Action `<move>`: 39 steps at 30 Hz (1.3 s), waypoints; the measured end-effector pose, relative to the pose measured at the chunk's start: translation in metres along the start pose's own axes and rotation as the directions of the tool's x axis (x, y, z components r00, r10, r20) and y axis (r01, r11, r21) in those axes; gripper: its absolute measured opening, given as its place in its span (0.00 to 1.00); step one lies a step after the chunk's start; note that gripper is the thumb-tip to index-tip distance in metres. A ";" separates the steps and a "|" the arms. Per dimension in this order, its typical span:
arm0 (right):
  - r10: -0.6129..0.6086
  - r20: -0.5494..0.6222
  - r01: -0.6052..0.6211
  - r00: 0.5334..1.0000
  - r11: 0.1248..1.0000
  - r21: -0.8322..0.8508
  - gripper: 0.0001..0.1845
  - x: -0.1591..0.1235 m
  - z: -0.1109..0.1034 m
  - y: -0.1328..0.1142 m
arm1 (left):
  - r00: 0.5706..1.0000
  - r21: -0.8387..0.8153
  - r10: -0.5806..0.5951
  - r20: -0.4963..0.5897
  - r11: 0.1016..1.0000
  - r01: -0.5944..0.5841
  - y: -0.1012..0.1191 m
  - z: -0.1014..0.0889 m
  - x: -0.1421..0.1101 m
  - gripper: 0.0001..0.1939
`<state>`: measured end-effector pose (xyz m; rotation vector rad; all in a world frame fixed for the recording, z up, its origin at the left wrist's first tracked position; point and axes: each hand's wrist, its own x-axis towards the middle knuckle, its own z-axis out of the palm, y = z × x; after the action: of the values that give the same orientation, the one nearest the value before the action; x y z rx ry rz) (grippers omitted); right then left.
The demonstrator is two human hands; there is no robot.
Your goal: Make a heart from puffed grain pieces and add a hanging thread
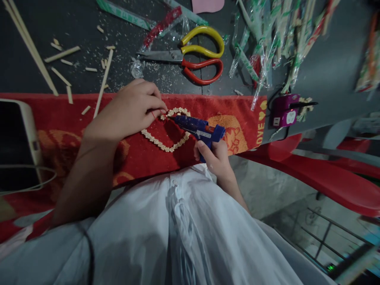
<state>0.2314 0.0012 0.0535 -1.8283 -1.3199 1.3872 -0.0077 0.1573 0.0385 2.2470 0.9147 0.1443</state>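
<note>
My right hand [215,156] is wrapped round the handle of a blue hot glue gun [192,126]. The gun's nozzle points left, close to the upper edge of a heart-shaped outline [168,149] made of small pale wooden pieces. This outline lies on a red patterned cloth. At its upper left, my left hand [138,105] has its fingers closed in a pinch, with a thin red string [153,114] showing at the fingertips. The fingertips partly hide that side of the outline. Whether the nozzle touches the outline I cannot tell.
Scissors [182,55] with yellow and red handles lie beyond the cloth [133,158]. Cut stick pieces [62,54] and crumbs are scattered at left. Chopstick wrappers [261,39] pile up at the back right, near a purple plug adapter [285,110]. A phone [18,142] lies far left.
</note>
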 end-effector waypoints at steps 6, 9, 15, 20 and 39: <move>-0.009 -0.004 0.009 1.000 1.000 0.003 0.32 -0.002 -0.001 -0.001 | 0.999 0.006 0.024 -0.033 1.000 -0.024 -0.003 0.003 -0.001 0.23; -0.001 0.003 0.001 1.000 1.000 -0.016 0.32 -0.001 0.000 -0.002 | 0.997 0.001 0.047 -0.060 0.999 -0.047 -0.004 0.004 -0.001 0.22; 0.005 0.003 -0.005 1.000 0.998 -0.062 0.30 -0.001 0.000 -0.002 | 0.998 -0.002 0.041 -0.052 0.999 -0.041 -0.003 0.004 -0.001 0.22; -0.011 -0.006 0.011 1.000 0.994 -0.112 0.30 -0.004 -0.003 0.000 | 1.000 0.011 0.014 -0.026 1.000 -0.014 -0.002 0.003 0.000 0.23; -0.008 0.007 0.008 1.000 0.997 -0.077 0.30 -0.003 -0.002 -0.004 | 0.998 -0.001 0.036 -0.043 0.999 -0.036 -0.004 0.003 -0.001 0.22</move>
<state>0.2321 0.0004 0.0588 -1.8677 -1.4011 1.3571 -0.0093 0.1566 0.0337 2.2670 0.8970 0.2109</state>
